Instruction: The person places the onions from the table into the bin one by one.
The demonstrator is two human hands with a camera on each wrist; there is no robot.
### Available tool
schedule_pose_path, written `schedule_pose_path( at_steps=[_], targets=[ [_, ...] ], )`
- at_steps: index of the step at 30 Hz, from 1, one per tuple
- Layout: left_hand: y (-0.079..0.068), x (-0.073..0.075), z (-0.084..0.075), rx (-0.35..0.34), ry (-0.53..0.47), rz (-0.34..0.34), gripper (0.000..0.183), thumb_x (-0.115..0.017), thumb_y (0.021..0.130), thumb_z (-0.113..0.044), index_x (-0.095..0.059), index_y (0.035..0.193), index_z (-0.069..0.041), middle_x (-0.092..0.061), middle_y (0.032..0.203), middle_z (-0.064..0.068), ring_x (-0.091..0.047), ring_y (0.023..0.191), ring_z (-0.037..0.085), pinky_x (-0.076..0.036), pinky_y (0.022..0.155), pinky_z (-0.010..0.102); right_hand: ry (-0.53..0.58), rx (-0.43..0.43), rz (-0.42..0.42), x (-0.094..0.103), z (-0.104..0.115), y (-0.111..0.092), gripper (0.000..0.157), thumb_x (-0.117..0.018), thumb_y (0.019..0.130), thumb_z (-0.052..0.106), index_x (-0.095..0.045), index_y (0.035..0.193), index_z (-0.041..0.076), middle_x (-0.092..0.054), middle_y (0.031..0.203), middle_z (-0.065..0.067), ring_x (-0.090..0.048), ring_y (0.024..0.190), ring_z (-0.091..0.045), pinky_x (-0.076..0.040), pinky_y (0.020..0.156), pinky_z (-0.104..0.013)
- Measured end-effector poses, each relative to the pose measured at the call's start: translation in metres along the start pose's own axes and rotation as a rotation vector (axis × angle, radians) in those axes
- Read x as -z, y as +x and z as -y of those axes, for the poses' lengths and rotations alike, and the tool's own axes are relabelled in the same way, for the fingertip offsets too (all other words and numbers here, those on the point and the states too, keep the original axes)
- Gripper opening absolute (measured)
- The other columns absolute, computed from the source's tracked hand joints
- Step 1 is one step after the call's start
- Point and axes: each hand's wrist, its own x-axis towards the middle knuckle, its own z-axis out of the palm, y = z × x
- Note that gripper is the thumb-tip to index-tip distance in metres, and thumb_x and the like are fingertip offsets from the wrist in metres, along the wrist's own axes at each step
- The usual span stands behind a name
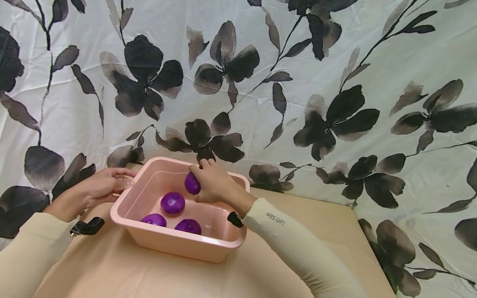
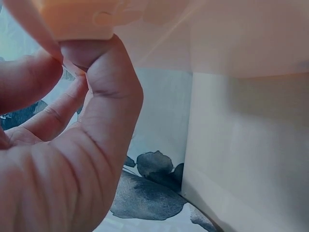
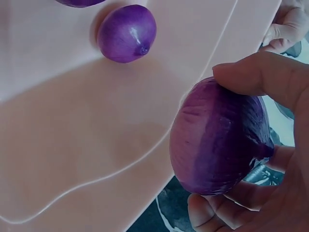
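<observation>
A pink plastic basin (image 1: 179, 247) stands on the table, with three purple onions lying in its left and middle part: one onion (image 1: 173, 203) farther back, another onion (image 1: 153, 219) by the left front, and a third onion (image 1: 188, 226) near the front wall. My right hand (image 1: 217, 182) holds a fourth purple onion (image 1: 192, 183) over the back of the basin. In the right wrist view the thumb and fingers grip this onion (image 3: 215, 140) from opposite sides. At the basin's left end, my left hand (image 1: 100, 187) grips the rim; the left wrist view shows a bent digit under it.
The table has a tan surface (image 1: 298, 223) that runs out to the right of the basin. Behind it hangs a white cloth (image 1: 261, 25) printed with dark flowers. A black strap piece (image 1: 87, 226) juts from the left wrist.
</observation>
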Motion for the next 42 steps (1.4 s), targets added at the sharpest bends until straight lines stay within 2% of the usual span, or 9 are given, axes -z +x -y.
schedule_pose_path(
  at_steps=[8, 15, 19, 27, 31, 34, 42],
  targets=[
    [0.001, -0.001, 0.001, -0.003, -0.018, 0.014, 0.041, -0.055, 0.106, -0.009, -0.041, 0.142, 0.002, -0.069, 0.1, -0.007, -0.071, 0.089, 0.01, -0.062, 0.081, 0.032, -0.052, 0.016, 0.062, -0.01, 0.003, 0.007, 0.071, -0.086, 0.076, 0.043, -0.055, 0.136, 0.023, -0.061, 0.125, -0.008, -0.055, 0.112, -0.023, -0.054, 0.087, -0.033],
    [0.002, -0.001, 0.001, -0.006, -0.012, 0.01, 0.046, -0.056, 0.106, -0.012, -0.038, 0.145, 0.005, -0.069, 0.101, -0.007, -0.072, 0.09, 0.01, -0.062, 0.081, 0.032, -0.075, -0.004, 0.148, -0.019, 0.009, 0.015, 0.073, -0.085, 0.078, 0.041, -0.054, 0.141, 0.025, -0.058, 0.139, -0.006, -0.055, 0.125, -0.022, -0.056, 0.1, -0.037],
    [0.005, -0.002, 0.0, -0.017, -0.024, 0.017, 0.042, -0.055, 0.106, -0.011, -0.041, 0.142, 0.003, -0.069, 0.101, -0.007, -0.072, 0.09, 0.01, -0.062, 0.081, 0.032, -0.101, -0.019, 0.209, -0.026, 0.012, 0.019, 0.07, -0.084, 0.079, 0.039, -0.053, 0.14, 0.026, -0.056, 0.141, -0.005, -0.053, 0.13, -0.023, -0.058, 0.1, -0.041],
    [0.004, -0.001, 0.002, -0.005, -0.044, 0.011, 0.033, -0.056, 0.105, -0.01, -0.046, 0.136, -0.004, -0.069, 0.099, -0.008, -0.071, 0.088, 0.01, -0.062, 0.08, 0.032, -0.183, 0.021, 0.299, -0.042, 0.021, 0.029, 0.064, -0.083, 0.082, 0.039, -0.056, 0.138, 0.024, -0.061, 0.134, -0.002, -0.059, 0.121, -0.021, -0.056, 0.098, -0.036],
    [0.002, 0.0, 0.002, -0.005, -0.034, 0.011, 0.04, -0.055, 0.106, -0.011, -0.041, 0.142, 0.001, -0.069, 0.101, -0.008, -0.071, 0.089, 0.009, -0.062, 0.081, 0.032, -0.191, 0.028, 0.355, -0.05, 0.023, 0.032, 0.068, -0.083, 0.082, 0.037, -0.054, 0.142, 0.025, -0.061, 0.135, -0.001, -0.057, 0.121, -0.02, -0.056, 0.098, -0.036],
    [0.002, 0.0, 0.002, -0.008, -0.026, 0.008, 0.044, -0.054, 0.106, -0.011, -0.038, 0.144, 0.004, -0.069, 0.101, -0.008, -0.071, 0.09, 0.009, -0.062, 0.081, 0.032, -0.202, 0.035, 0.374, -0.054, 0.022, 0.033, 0.068, -0.083, 0.083, 0.036, -0.053, 0.143, 0.027, -0.061, 0.136, 0.0, -0.057, 0.121, -0.019, -0.056, 0.099, -0.036],
    [0.004, 0.001, 0.002, -0.009, -0.034, 0.013, 0.039, -0.055, 0.106, -0.011, -0.043, 0.141, 0.001, -0.069, 0.101, -0.008, -0.071, 0.09, 0.01, -0.062, 0.081, 0.032, -0.233, 0.047, 0.379, -0.059, 0.02, 0.034, 0.06, -0.08, 0.086, 0.037, -0.055, 0.14, 0.027, -0.061, 0.136, 0.0, -0.057, 0.123, -0.02, -0.056, 0.1, -0.036]
  ],
)
